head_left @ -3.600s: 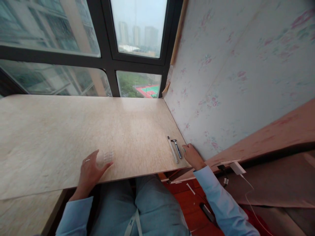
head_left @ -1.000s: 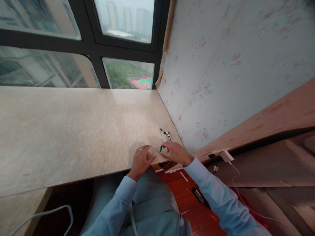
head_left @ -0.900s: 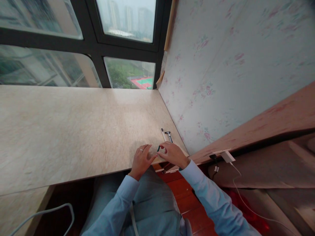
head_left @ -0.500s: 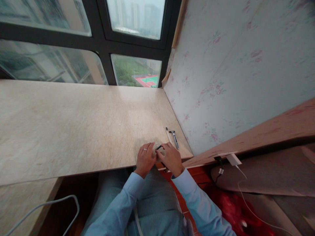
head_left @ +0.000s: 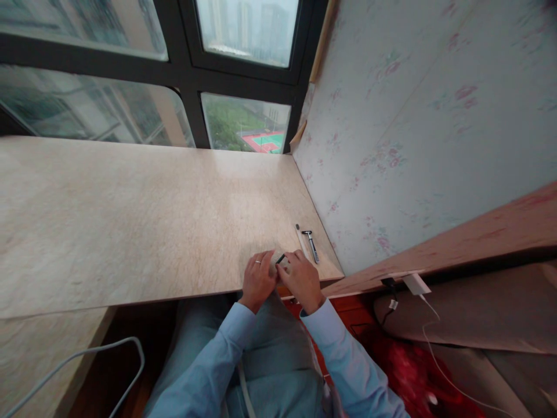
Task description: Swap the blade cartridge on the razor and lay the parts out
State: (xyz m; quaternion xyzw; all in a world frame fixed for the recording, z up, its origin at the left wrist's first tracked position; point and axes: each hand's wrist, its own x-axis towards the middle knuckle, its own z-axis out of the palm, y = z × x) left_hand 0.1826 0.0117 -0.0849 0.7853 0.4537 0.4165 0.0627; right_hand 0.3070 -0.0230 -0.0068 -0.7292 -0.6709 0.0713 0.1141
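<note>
At the ledge's front edge my two hands are close together, fingers bent inward. Pinched in the fingers of my right hand [head_left: 304, 281] is a small dark bar-shaped piece [head_left: 281, 259], too small to identify. My left hand [head_left: 256, 281], with a ring on one finger, is closed right beside it; what its fingers hold, if anything, is hidden. Just beyond my right hand lie a razor [head_left: 311, 246] with a dark and silver handle and, to its left, a pale toothbrush [head_left: 301, 239] with a dark head.
The beige stone-look ledge [head_left: 152, 220] runs to a dark-framed window [head_left: 248, 78]. A flower-patterned wall [head_left: 391, 128] bounds it on the right. Lower right are a white charger [head_left: 416, 284] with a cable and a red bag-like thing [head_left: 404, 371]. A grey cable [head_left: 87, 351] loops lower left.
The view has shifted slightly. Both hands keep nearly the same place and grip; the dark piece shows a little more clearly. The razor and toothbrush have not moved on the ledge.
</note>
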